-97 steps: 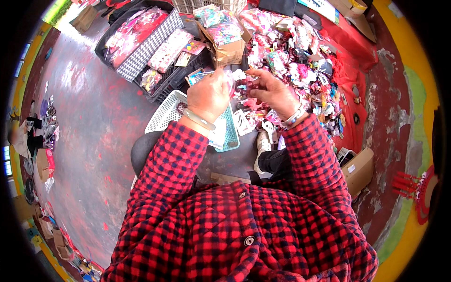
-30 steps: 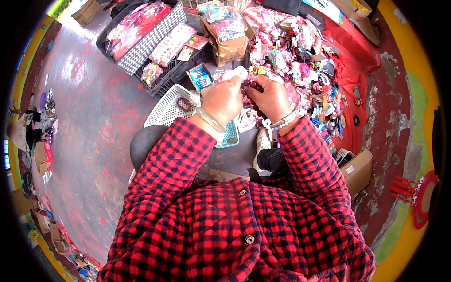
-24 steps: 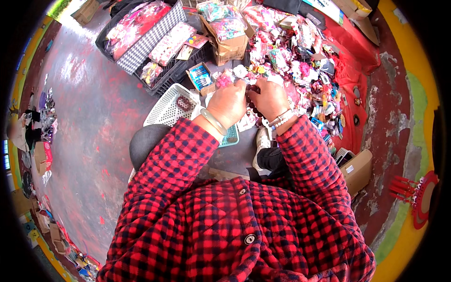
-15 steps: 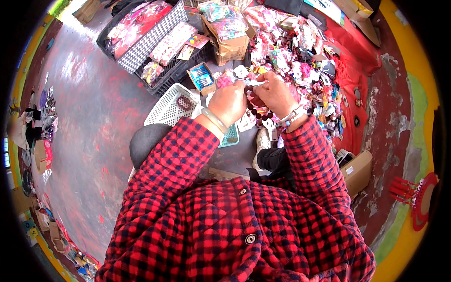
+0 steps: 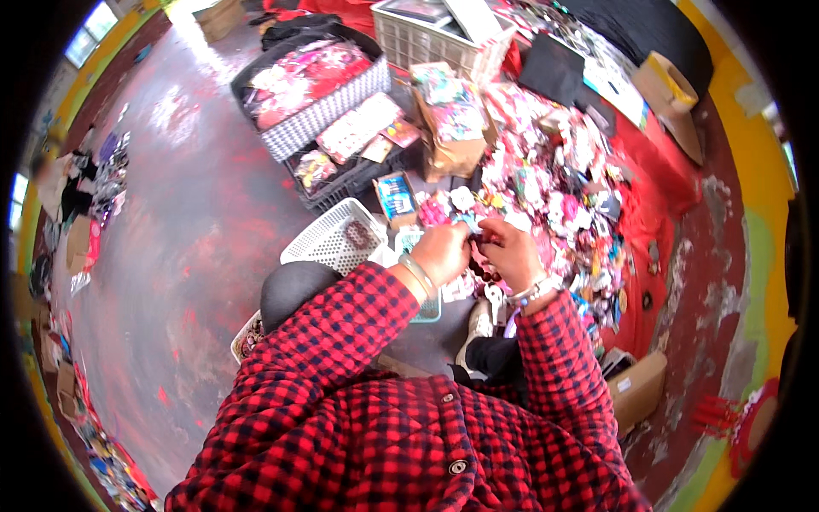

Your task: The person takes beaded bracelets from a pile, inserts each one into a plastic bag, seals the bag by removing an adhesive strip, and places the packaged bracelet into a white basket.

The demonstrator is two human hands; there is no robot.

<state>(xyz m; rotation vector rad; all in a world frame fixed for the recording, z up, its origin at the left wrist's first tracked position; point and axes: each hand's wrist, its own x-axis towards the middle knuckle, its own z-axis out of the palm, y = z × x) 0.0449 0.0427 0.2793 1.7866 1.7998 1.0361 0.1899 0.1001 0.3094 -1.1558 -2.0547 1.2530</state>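
A dark red beaded bracelet [image 5: 485, 272] hangs in a loop between my hands, in front of my body. The fingers of my left hand [image 5: 441, 255] are closed at its left side, partly hiding it. My right hand [image 5: 513, 258] pinches it at the upper right, with the fingertips close to those of the left. A white perforated basket [image 5: 317, 253] stands left of my hands, with a dark red beaded item [image 5: 357, 235] inside. Under my left wrist a teal basket [image 5: 429, 311] shows in part.
A heap of small colourful accessories [image 5: 554, 200] spreads ahead to the right over red cloth [image 5: 641, 224]. Beyond the hands are a small box of blue packets [image 5: 395, 200], a cardboard box [image 5: 455, 155], black crates [image 5: 345, 189] and a white crate [image 5: 435, 47]. Another carton [image 5: 640, 392] stands at right.
The view has tilted up, so my hands and the things around them sit lower in the picture. The bracelet stays between both hands, with the right hand now closer to the left.
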